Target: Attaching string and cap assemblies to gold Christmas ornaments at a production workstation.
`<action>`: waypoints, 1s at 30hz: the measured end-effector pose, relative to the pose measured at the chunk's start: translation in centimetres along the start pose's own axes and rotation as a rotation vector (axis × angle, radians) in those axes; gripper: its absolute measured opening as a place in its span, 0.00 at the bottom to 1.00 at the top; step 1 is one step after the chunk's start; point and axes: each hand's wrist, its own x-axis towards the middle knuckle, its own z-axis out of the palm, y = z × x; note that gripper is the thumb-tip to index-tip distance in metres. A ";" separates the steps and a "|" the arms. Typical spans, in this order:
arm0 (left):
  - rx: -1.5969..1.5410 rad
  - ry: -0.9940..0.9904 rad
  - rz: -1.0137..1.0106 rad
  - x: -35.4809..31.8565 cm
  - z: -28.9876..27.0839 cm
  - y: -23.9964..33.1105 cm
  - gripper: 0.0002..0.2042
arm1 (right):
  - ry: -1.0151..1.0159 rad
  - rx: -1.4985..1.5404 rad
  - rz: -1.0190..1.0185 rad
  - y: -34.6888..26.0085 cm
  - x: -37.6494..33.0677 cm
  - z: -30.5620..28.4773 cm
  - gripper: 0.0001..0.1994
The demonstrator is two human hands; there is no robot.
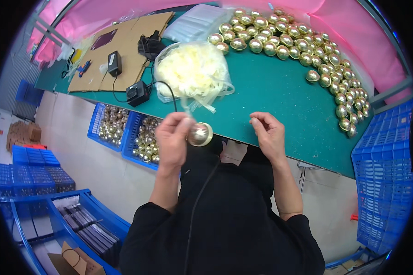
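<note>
At the table's near edge, my left hand [172,137] is closed with thumb and fingers pinched together. A shiny gold ball [199,134] with a pale rim sits against its fingertips; motion blurs the exact grip. My right hand [270,135] is held over the table edge, its thumb and forefinger pressed together. Whatever may be between them is too small to make out. Just beyond my left hand lies a clear plastic bag [227,89] full of pale yellow ribbon pieces [190,66], some trailing out toward me.
Many gold balls [284,41] spread across the far right of the green table [261,87]. Cardboard [96,82], black adapters [137,93] with cords and plastic sleeves [195,23] lie at the back left. Blue crates [128,137] of balls stand below; stacked blue crates [383,160] rise at right.
</note>
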 end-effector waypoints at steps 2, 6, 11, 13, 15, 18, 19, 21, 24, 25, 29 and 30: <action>0.027 0.147 0.082 -0.1 -3.7 1.2 0.03 | -0.050 -0.077 -0.039 -0.8 0.8 1.8 0.07; 0.140 0.361 0.194 0.6 -10.1 1.8 0.03 | -0.120 -0.221 -0.150 -1.2 2.4 5.1 0.06; 0.325 0.491 0.159 2.4 -17.6 -1.8 0.04 | -0.071 -0.268 -0.181 -0.9 4.8 7.4 0.06; 0.446 0.561 0.155 2.6 -18.7 -3.3 0.04 | -0.052 -0.292 -0.206 -0.8 5.3 8.0 0.06; 0.480 0.573 0.142 2.4 -18.5 -4.4 0.05 | -0.054 -0.343 -0.275 -0.4 5.6 8.6 0.06; 0.525 0.586 0.124 1.9 -16.3 -4.6 0.05 | -0.041 -0.393 -0.344 0.6 6.2 9.1 0.11; 0.489 0.556 0.126 1.6 -15.3 -4.2 0.05 | -0.051 -0.397 -0.345 0.5 6.4 9.3 0.11; 0.419 0.493 0.122 1.4 -13.6 -4.0 0.05 | -0.040 -0.448 -0.362 0.0 6.6 9.7 0.16; 0.323 0.413 0.071 1.3 -11.5 -3.7 0.04 | -0.079 -0.450 -0.411 -0.5 7.0 10.5 0.20; 0.353 0.400 0.134 1.5 -10.9 -3.7 0.05 | -0.082 -0.452 -0.411 -0.5 7.1 10.8 0.20; 0.281 0.351 0.082 1.3 -9.0 -3.6 0.04 | -0.081 -0.537 -0.484 -0.1 7.4 12.0 0.21; 0.277 0.330 0.073 1.3 -8.7 -3.7 0.04 | -0.050 -0.555 -0.492 0.0 7.4 12.3 0.21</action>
